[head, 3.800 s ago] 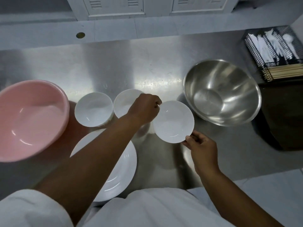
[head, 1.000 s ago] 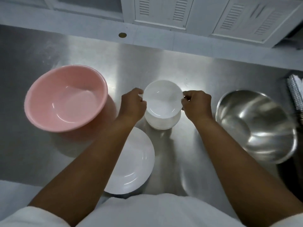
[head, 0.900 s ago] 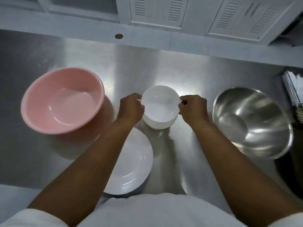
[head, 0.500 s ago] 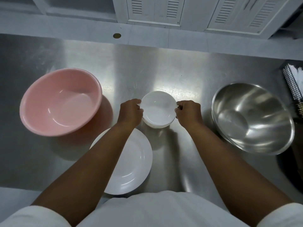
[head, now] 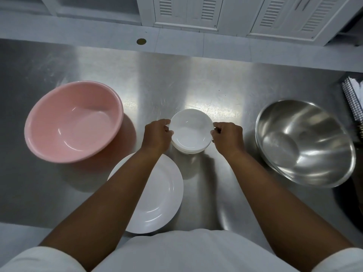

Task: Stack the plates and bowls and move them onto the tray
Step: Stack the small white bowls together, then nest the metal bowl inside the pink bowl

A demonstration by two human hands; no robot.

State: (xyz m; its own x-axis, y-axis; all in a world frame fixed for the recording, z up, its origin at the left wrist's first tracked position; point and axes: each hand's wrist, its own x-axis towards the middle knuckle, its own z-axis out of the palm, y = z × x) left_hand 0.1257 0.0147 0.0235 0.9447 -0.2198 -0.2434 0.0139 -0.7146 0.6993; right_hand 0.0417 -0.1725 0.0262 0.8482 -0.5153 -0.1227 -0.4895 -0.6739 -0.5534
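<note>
A stack of small white bowls (head: pixel 190 132) stands on the steel counter at the middle. My left hand (head: pixel 157 135) grips the stack's left rim and my right hand (head: pixel 227 137) grips its right rim. A white plate (head: pixel 157 195) lies nearer to me, partly under my left forearm. No tray is in view.
A big pink basin (head: pixel 74 120) sits at the left and a steel mixing bowl (head: pixel 304 142) at the right. A wire basket of cutlery (head: pixel 353 99) shows at the right edge. White cabinet doors (head: pixel 186 10) stand beyond the counter (head: pixel 167 79).
Both hands lowered the top bowl onto the stack and stay on its rims. Earlier the bowls stood apart on the counter. The view has shifted a little.
</note>
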